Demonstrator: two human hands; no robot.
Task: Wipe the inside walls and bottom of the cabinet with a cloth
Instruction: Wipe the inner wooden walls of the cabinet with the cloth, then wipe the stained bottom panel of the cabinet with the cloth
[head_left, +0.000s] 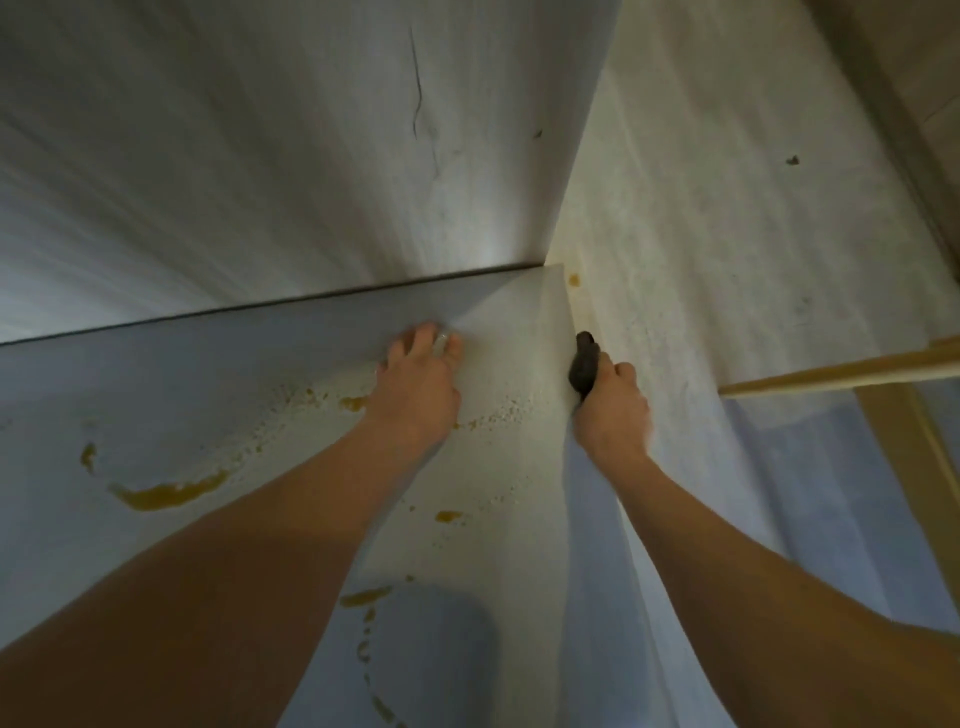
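The right hand (613, 410) clamps a dark cloth (583, 366) into the seam between bottom (156, 395) and right wall (727, 260), likely scrubbing it. The left hand (418, 387) rests flat, fingers spread, bracing near yellow stains (166, 493).

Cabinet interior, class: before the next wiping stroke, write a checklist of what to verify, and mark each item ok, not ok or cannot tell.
1. Cloth in hand: ok. The right hand grips a dark cloth.
2. Cloth on the surface: ok, it meets the seam between the cabinet bottom and the right wall.
3. Bottom clean: not ok, amber stains and specks remain.
4. Left hand out of the stroke: cannot tell; it rests on the bottom near the corner.
5. Back wall clean: cannot tell; a dark line shows.
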